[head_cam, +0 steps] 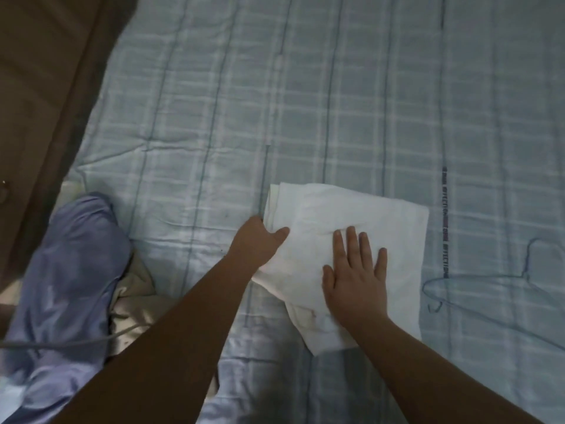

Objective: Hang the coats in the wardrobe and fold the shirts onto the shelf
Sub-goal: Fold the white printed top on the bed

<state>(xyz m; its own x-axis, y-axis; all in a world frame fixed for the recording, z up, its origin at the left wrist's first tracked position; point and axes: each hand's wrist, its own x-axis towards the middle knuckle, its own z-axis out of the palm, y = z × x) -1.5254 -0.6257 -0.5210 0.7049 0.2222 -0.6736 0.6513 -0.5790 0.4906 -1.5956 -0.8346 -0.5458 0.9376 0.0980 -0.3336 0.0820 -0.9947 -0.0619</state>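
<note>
Two hands: both down on the white shirt [360,231], working side by side, a small gap of cloth between them.
Left hand [256,240]: at the shirt's left edge, fingers curled under the fabric and thumb lying on top, pinching that edge.
Right hand [356,280]: flat on the middle of the shirt, fingers straight and spread, palm pressing the cloth down.
Shirt: folded into a rough rectangle, lying on the bed a little right of centre, layers showing along the left side and at the near corner; the near corner looks rumpled, with a faint stain I can't make out clearly.
Bed cover [336,102]: pale blue check with darker lines, fills most of the view, lightly creased under the shirt.
Hanger [477,289]: a thin wire shape lying flat on the cover just right of the shirt, not touching it as far as I can see.
Blue garment [67,270]: crumpled in a heap at the left edge of the bed, well apart from the shirt, with some cream cloth [137,301] beside it.
Cord [61,342]: grey, trailing across the blue heap.
Brown fabric [39,81]: dark, draped over the top-left corner.
</note>
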